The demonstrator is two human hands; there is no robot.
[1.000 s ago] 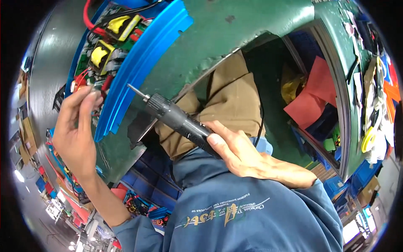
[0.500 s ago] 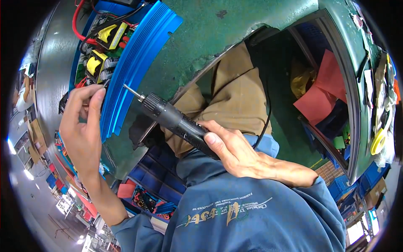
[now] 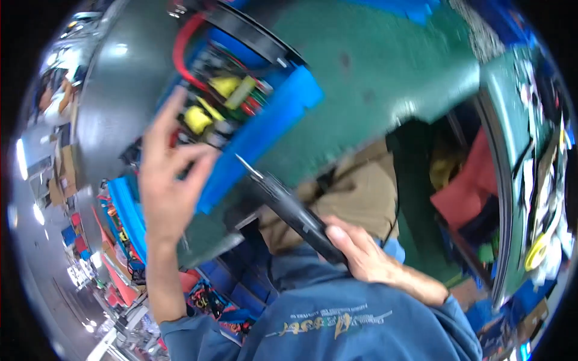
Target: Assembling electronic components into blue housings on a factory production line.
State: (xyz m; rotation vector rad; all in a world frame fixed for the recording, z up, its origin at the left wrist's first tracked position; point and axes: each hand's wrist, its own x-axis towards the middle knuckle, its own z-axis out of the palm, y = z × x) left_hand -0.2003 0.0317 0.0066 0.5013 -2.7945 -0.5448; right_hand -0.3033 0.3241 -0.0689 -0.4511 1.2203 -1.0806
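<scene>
Left hand [image 3: 165,192]: raised beside the near-left part of the blue casing [image 3: 280,120], overlapping it in the view.
Left fingers [image 3: 162,129]: partly spread, with the index stretched upward and another curved in close to the thumb; too blurred to tell whether pinching anything small.
Right hand [image 3: 364,259]: wrapped around the rear of the black screwdriver [image 3: 295,213], with the thumb along the handle.
Screwdriver bit [image 3: 248,165]: aimed up-left from the right fingers, just right of the left thumb tip; cannot tell whether touching the casing wall.
Blue casing: open at the top, just right of the left fingertips, lying aslant on the green bench [image 3: 355,66].
Yellow-wrapped parts [image 3: 197,119]: seated inside the casing, just right of the left index finger.
Red cable [image 3: 180,51]: looped just beyond the left index fingertip, running into the casing.
Second blue casing [image 3: 125,207]: just left of the left hand.
Brown trousers [image 3: 355,195]: just above the right fingers in the view.
Red sheets [image 3: 466,192]: well to the right of the right fingers.
</scene>
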